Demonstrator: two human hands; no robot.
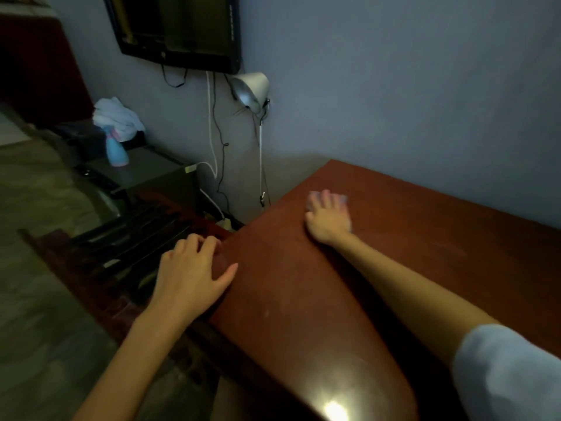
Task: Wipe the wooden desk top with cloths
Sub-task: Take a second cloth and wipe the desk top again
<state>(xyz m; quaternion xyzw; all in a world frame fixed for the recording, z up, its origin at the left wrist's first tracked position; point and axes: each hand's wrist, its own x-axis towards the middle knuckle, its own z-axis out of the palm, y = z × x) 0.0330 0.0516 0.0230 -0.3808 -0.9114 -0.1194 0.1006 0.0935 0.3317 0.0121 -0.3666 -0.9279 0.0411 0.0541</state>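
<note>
The reddish-brown wooden desk top point(409, 253) fills the right half of the view. My right hand point(328, 217) lies flat on it near its far left part, fingers spread, pressing a pale cloth point(343, 198) whose edges show past the fingertips. My left hand point(191, 271) rests on the desk's left edge with the thumb on the top surface and the fingers loosely bent over the side. It holds nothing.
A dark slatted chair point(127, 238) stands left of the desk. Beyond it a low dark cabinet point(145, 171) carries a blue spray bottle point(117, 150) and white cloths point(118, 117). Cables point(217, 153), a white lamp point(252, 89) and a wall television point(182, 28) are at the back wall.
</note>
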